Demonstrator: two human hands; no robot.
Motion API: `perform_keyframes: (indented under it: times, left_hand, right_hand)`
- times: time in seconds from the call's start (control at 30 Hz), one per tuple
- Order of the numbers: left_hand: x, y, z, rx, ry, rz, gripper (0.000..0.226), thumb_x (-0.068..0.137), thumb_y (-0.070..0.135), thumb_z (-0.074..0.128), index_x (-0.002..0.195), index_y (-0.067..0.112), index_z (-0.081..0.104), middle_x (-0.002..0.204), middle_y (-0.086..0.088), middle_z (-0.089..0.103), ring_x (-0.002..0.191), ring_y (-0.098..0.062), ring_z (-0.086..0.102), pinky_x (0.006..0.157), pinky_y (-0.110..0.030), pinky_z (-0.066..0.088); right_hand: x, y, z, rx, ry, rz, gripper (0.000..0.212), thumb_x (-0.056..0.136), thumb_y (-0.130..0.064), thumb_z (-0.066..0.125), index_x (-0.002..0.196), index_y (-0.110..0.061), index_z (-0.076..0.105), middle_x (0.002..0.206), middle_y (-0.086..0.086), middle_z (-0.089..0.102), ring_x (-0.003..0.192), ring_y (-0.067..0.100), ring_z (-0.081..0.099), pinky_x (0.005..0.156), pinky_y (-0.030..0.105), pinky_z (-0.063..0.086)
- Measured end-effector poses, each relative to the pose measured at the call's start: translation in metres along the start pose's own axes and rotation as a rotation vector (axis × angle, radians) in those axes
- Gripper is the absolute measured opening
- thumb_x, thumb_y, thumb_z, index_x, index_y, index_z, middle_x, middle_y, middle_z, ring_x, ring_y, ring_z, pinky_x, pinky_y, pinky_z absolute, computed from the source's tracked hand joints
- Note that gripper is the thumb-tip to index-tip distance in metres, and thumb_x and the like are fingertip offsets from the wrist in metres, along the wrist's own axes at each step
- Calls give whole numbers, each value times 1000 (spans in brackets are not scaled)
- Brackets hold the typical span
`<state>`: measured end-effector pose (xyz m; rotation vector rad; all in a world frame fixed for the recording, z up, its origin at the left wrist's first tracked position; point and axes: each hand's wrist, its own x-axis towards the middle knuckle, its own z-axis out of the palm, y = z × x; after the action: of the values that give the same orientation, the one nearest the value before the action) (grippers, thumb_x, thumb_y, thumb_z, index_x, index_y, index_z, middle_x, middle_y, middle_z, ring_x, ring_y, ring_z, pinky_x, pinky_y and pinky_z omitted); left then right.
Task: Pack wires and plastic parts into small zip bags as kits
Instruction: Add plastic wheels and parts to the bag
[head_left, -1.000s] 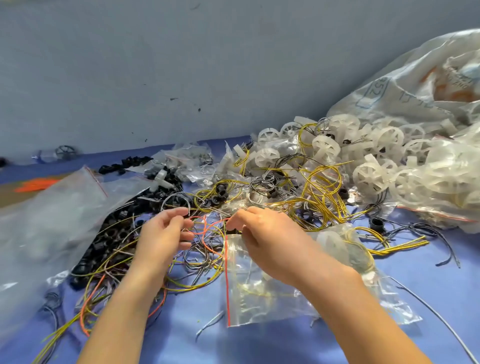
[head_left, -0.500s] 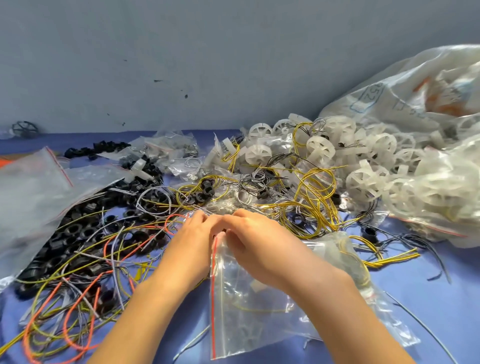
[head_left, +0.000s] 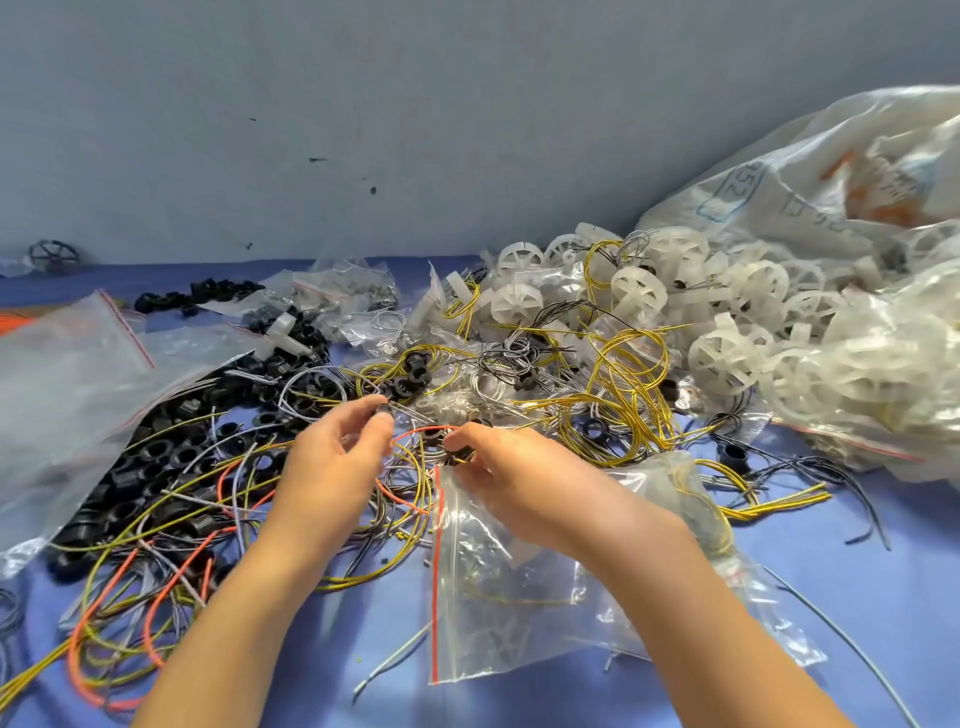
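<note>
Zip bag: the zip bag (head_left: 524, 603) lies flat on the tabletop (head_left: 857, 613), right of centre and partly under the right forearm. Yellow wire and pale parts show inside.
Orientation: its red seal strip (head_left: 436, 571) forms the left edge and runs near to far. The mouth faces left and the body extends rightward.
Right grip: the right hand (head_left: 524, 483) pinches the bag's far left corner, with a small black part (head_left: 457, 454) at its fingertips.
Left grip: the left hand (head_left: 332, 467) is over loose wires just left of the bag, fingers curled. Whether it holds a wire cannot be told.
Change: half a second earlier both hands met at the bag corner. The left hand is now apart from it.
Surroundings: a blue tabletop against a grey-blue wall (head_left: 467, 130). Black rings (head_left: 171, 452) lie left, yellow wires (head_left: 618, 395) centre, white wheels (head_left: 727, 358) and a large clear sack (head_left: 831, 182) right.
</note>
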<state>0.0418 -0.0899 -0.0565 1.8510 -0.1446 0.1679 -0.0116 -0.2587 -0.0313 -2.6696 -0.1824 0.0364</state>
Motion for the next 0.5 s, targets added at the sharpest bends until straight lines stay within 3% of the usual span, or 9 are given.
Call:
perform_keyframes:
  times: [0.07,0.13,0.2,0.27,0.33,0.43,0.5]
  left_hand:
    - [-8,5,-7,-302,-72,-197,20,99,11,51,111,12,67,85,0,68,72,-8,66,63,-15,54]
    - [-19,8,-15,-511,-155,-325,18,97,7,51,104,8,67,81,-3,67,68,-10,68,59,-15,55]
    - [-27,10,-22,-630,-226,-404,17,95,4,52,103,4,67,82,-8,70,71,-14,71,60,-18,57]
    - [-33,10,-26,-662,-292,-451,18,93,4,55,105,1,66,87,-14,71,73,-19,72,61,-21,59]
    - [-37,9,-28,-650,-355,-485,25,86,5,60,110,-3,65,93,-20,71,76,-23,72,60,-22,59]
    - [-43,7,-29,-589,-451,-493,39,77,6,65,114,-6,64,96,-21,72,74,-24,72,61,-24,60]
    - [-48,8,-27,-503,-546,-457,37,78,8,66,114,-3,66,101,-20,73,79,-22,72,64,-25,59]
  right_hand:
    - [2,3,0,26,-5,-8,34,101,-26,46,135,-25,54,122,4,64,107,26,59,78,28,42]
    - [3,4,-1,43,-10,-26,33,100,-23,49,132,-25,57,113,3,65,90,20,57,68,24,34]
    - [3,7,-2,93,13,-57,32,98,-21,53,129,-24,60,94,-1,61,66,6,48,54,16,31]
    - [4,10,-4,174,57,-59,30,97,-20,54,126,-27,60,85,-9,55,58,-3,45,48,10,32]
    - [3,13,-6,248,92,-50,29,98,-20,55,124,-30,60,83,-12,55,61,-4,49,50,10,34]
    - [2,15,-8,287,109,-48,29,97,-21,57,124,-32,60,85,-15,57,78,9,59,71,28,50]
    - [2,16,-9,308,107,-51,28,97,-21,58,123,-31,61,87,-13,59,82,15,63,75,34,52]
